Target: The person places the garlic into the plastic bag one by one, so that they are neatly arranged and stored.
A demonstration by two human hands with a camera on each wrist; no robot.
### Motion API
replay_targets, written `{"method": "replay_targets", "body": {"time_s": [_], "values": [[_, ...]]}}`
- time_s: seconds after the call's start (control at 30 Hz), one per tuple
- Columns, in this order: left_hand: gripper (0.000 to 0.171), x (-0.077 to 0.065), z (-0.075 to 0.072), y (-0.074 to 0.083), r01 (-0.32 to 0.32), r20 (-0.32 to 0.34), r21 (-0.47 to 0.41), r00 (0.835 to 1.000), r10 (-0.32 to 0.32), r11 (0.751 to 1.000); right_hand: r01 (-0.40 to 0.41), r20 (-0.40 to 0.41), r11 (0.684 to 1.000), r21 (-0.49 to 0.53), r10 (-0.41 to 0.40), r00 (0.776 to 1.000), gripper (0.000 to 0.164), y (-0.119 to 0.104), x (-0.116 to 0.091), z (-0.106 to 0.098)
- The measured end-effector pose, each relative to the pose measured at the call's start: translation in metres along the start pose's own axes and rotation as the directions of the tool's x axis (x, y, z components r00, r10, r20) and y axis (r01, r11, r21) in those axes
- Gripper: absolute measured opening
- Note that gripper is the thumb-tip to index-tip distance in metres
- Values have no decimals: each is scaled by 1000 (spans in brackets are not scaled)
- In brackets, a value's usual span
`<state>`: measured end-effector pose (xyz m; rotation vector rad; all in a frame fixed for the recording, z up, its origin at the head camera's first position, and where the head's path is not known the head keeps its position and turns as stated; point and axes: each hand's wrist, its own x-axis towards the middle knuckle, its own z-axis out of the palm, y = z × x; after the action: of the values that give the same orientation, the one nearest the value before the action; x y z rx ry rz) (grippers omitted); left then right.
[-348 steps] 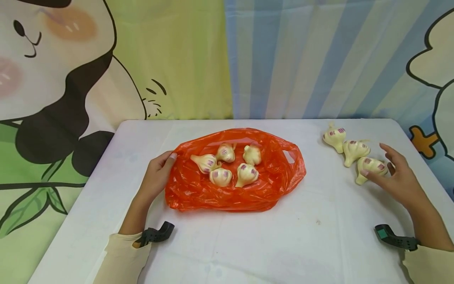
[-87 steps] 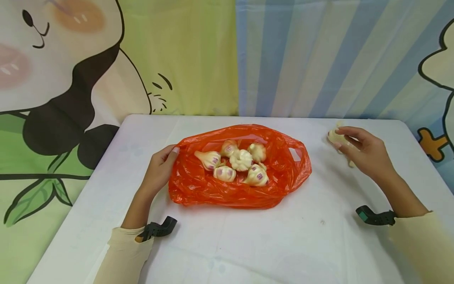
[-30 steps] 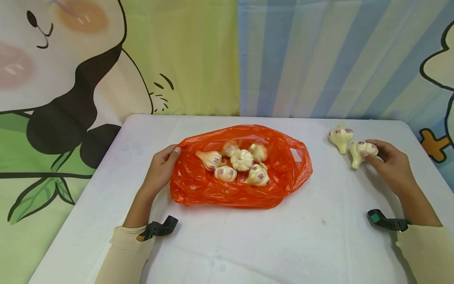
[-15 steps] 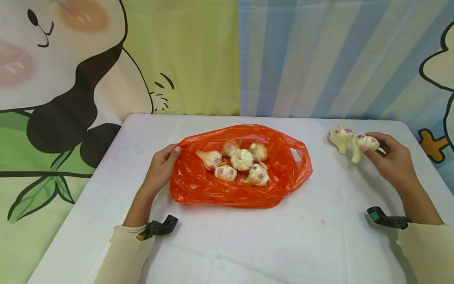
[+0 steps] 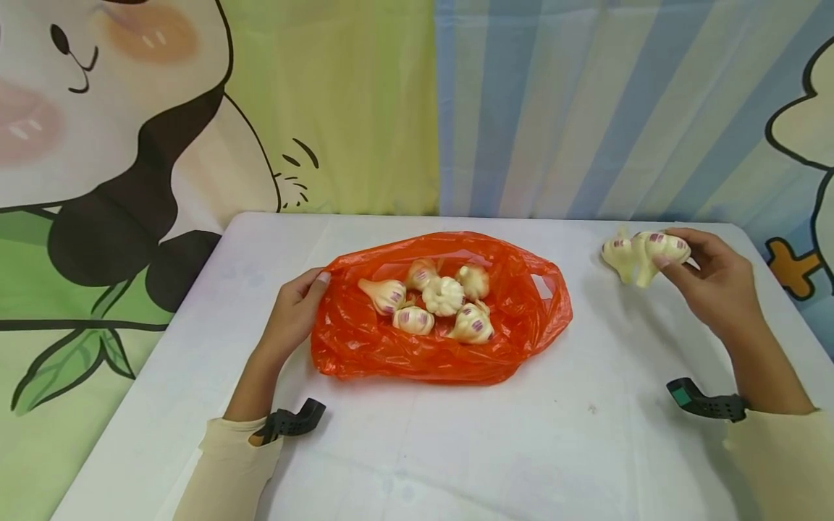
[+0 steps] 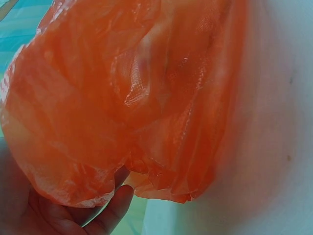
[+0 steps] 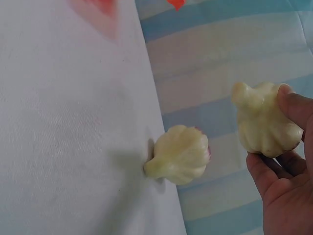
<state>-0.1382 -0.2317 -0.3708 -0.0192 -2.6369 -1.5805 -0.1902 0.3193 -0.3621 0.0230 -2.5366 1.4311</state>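
My left hand (image 5: 292, 312) pinches the left edge of a red plastic bag (image 5: 404, 362), which lies with its mouth spread toward me. In the left wrist view the thin red film (image 6: 122, 98) runs between thumb and fingers. Several garlic bulbs (image 5: 444, 296) with purple marks sit inside the bag. At the right, my right hand (image 5: 719, 289) holds a garlic bulb (image 5: 658, 250) between thumb and fingers, raised above the table. Another garlic bulb (image 7: 180, 155) rests on the table near its far edge; in the head view the held bulb overlaps it.
The white table (image 5: 521, 449) ends at the back against a printed curtain (image 5: 365, 108). A black wrist-camera mount (image 5: 296, 418) sits on the left wrist, and another mount (image 5: 706, 400) on the right.
Over the last second the right hand has lifted a garlic bulb off the table and moved it slightly away from me. Earlier, another bulb joined those in the bag. The left hand keeps its hold.
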Motion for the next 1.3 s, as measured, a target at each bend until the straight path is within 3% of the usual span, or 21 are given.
{"method": "replay_targets", "body": {"time_s": [0.27, 0.5, 0.77, 1.07, 1.3], "values": [[49, -1, 0, 0, -10, -4, 11, 1000, 10, 1000, 131, 52, 991, 32, -133, 990, 45, -28, -1, 12], [50, -1, 1, 0, -11, -2, 17, 1000, 11, 1000, 267, 70, 959, 95, -274, 959, 47, -46, 3, 24], [50, -1, 1, 0, -7, 1, 17, 1000, 7, 1000, 309, 142, 943, 125, -325, 935, 42, -73, 11, 39], [48, -2, 1, 0, 14, 5, 6, 1000, -14, 1000, 363, 233, 901, 238, -416, 879, 43, -98, 16, 64], [48, -2, 0, 1, 8, 5, 8, 1000, -8, 1000, 366, 283, 911, 189, -407, 868, 43, -116, 21, 78]]}}
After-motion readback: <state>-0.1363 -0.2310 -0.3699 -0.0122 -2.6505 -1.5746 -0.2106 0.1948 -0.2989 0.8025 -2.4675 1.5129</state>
